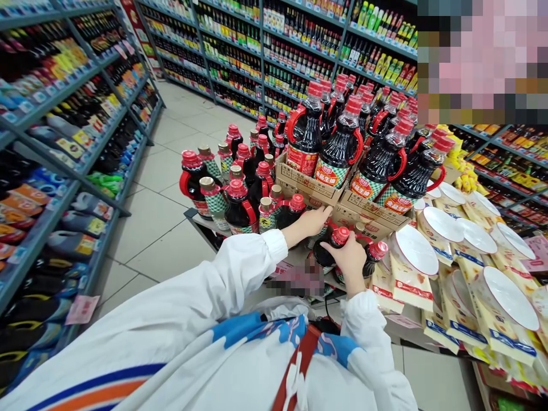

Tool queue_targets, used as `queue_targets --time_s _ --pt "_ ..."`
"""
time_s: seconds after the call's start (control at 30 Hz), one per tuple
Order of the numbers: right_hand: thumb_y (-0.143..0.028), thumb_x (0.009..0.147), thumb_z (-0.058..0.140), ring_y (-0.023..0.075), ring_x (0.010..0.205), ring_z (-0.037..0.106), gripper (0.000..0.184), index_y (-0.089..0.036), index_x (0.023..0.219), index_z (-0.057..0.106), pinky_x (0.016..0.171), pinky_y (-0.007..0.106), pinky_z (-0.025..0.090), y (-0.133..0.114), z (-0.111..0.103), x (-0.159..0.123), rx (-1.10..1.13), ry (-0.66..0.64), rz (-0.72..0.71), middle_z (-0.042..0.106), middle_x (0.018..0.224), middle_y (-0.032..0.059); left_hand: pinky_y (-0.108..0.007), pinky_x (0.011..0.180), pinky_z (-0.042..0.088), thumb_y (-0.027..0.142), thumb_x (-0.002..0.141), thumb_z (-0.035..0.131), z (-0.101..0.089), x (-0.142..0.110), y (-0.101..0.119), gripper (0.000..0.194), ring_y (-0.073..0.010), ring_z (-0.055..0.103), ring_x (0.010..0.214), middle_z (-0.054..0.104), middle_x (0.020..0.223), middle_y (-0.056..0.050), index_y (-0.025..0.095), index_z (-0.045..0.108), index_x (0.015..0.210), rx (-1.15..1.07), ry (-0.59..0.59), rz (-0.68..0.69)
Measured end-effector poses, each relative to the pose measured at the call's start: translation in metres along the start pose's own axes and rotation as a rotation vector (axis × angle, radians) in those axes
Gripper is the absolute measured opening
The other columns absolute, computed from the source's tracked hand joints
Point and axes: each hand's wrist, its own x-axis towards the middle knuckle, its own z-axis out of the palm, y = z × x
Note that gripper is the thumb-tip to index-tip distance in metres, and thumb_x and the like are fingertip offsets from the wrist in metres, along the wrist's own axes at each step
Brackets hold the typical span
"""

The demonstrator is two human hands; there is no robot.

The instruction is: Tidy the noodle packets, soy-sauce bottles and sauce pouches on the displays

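My right hand point(350, 260) is wrapped around a dark soy sauce bottle with a red cap point(340, 235) on a low display stand. My left hand point(314, 221) rests beside it against a cardboard box point(363, 220), fingers curled around something between the bottles that I cannot make out. Another red-capped bottle point(377, 251) lies just right of my right hand. Both arms wear white sleeves. Large dark jugs with red handles point(340, 148) stand in open cartons above my hands.
Smaller red-capped and checked-label bottles point(233, 194) crowd the stand's left end. Packets bundled with white bowls point(440, 240) fan out at the right. Shelves of bottles point(64, 142) line the left aisle and the back wall. A tiled floor point(162, 222) runs between.
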Motion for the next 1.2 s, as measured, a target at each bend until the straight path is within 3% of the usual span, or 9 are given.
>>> queue_targets --time_s 0.07,0.13,0.3,0.43,0.57,0.63,0.9,1.13,1.2 --pt "-0.055 0.072 0.083 0.0308 0.091 0.072 0.064 -0.019 0.114 0.052 0.074 0.035 0.052 0.017 -0.005 0.007 0.152 -0.080 -0.183 0.074 0.101 0.0134 -0.040 0.083 0.057 0.012 0.092 0.048 0.001 0.001 0.000 0.042 -0.0304 0.070 0.106 0.061 0.124 -0.017 0.015 0.039 0.133 0.016 0.004 -0.013" --pt "-0.049 0.073 0.083 0.0272 0.087 0.072 0.058 -0.020 0.112 0.052 0.074 0.032 0.052 0.028 -0.006 0.009 0.235 -0.094 -0.246 0.075 0.098 0.0093 -0.040 0.082 0.057 0.012 0.092 0.049 0.003 0.001 0.001 0.042 -0.0311 0.070 0.104 0.061 0.122 -0.017 0.015 0.039 0.132 0.039 0.012 -0.013" --pt "-0.057 0.079 0.077 0.0312 0.077 0.072 0.060 -0.014 0.115 0.054 0.069 0.034 0.049 0.010 0.002 -0.016 0.012 0.058 -0.021 0.073 0.081 0.0111 -0.045 0.083 0.057 0.012 0.093 0.047 0.005 0.000 0.008 0.037 -0.0331 0.070 0.105 0.061 0.119 -0.019 0.014 0.041 0.130 0.055 0.028 -0.007" --pt "-0.070 0.080 0.070 0.0338 0.076 0.071 0.069 -0.013 0.115 0.054 0.065 0.034 0.048 -0.009 0.003 -0.031 -0.085 0.075 0.099 0.071 0.078 0.0140 -0.043 0.083 0.056 0.012 0.092 0.049 0.003 -0.002 0.011 0.037 -0.0325 0.070 0.105 0.061 0.120 -0.018 0.015 0.042 0.129 0.051 0.022 -0.024" --pt "-0.066 0.077 0.076 0.0345 0.098 0.068 0.085 -0.010 0.134 0.046 0.074 0.036 0.051 -0.004 0.010 -0.032 -0.008 0.187 -0.026 0.068 0.106 0.0193 -0.041 0.082 0.056 0.017 0.093 0.052 0.004 -0.003 0.009 0.037 -0.0320 0.071 0.103 0.061 0.119 -0.016 0.016 0.043 0.129 0.040 0.030 -0.031" --pt "-0.063 0.078 0.075 0.0339 0.109 0.064 0.081 -0.011 0.135 0.047 0.079 0.036 0.051 0.000 0.015 -0.030 0.024 0.235 -0.094 0.062 0.119 0.0195 -0.040 0.081 0.056 0.021 0.093 0.054 0.006 -0.003 0.009 0.038 -0.0321 0.071 0.101 0.062 0.119 -0.016 0.017 0.043 0.129 0.042 0.048 -0.042" --pt "-0.060 0.082 0.071 0.0281 0.086 0.069 0.068 -0.013 0.128 0.054 0.066 0.034 0.051 -0.005 0.018 -0.021 0.043 0.203 0.052 0.057 0.122 0.0177 -0.036 0.077 0.056 0.028 0.097 0.054 0.016 -0.007 0.012 0.042 -0.0315 0.072 0.097 0.061 0.120 -0.020 0.011 0.040 0.133 0.058 0.112 -0.131" --pt "-0.057 0.084 0.071 0.0311 0.092 0.069 0.070 -0.011 0.133 0.051 0.067 0.036 0.055 -0.001 0.011 -0.044 0.183 0.156 -0.069 0.057 0.125 0.0189 -0.037 0.079 0.058 0.013 0.094 0.049 0.014 -0.016 0.009 0.064 -0.0279 0.072 0.100 0.040 0.149 -0.024 0.016 0.024 0.153 -0.068 0.142 -0.082" --pt "-0.055 0.087 0.068 0.0275 0.094 0.069 0.065 -0.014 0.134 0.050 0.072 0.036 0.058 0.012 -0.003 -0.058 0.347 0.241 -0.135 0.059 0.124 0.0163 -0.039 0.085 0.059 0.010 0.094 0.045 0.016 -0.029 0.011 0.068 -0.0295 0.069 0.109 0.035 0.155 -0.023 0.017 0.018 0.156 -0.174 0.196 -0.089"
